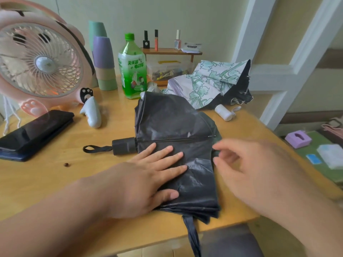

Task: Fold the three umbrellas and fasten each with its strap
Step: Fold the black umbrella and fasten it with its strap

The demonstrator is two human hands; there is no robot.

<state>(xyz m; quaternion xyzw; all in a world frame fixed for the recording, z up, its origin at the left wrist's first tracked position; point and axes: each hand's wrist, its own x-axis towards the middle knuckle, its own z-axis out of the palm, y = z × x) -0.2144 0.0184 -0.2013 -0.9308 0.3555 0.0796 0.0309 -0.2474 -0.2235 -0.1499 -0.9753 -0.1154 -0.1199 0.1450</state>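
A black umbrella [172, 123] lies collapsed on the wooden table [55, 179], its canopy spread loosely, its black handle [124, 145] and wrist loop pointing left. Its strap [193, 236] hangs over the table's front edge. My left hand [148, 175] presses flat on the near canopy, fingers spread. My right hand [246, 169] hovers blurred just right of the canopy, fingers apart, holding nothing. Behind it lies a floral white-and-green umbrella [209, 82], unfolded in a heap, with a white handle [223, 112]. A third umbrella is not clearly visible.
A pink fan [40, 65] stands at the back left, with stacked cups [104, 62], a green bottle [132, 69] and a small shelf [170, 51] behind. A black phone or case [35, 132] and a white gadget [92, 113] lie left. The table's edge runs close on the right.
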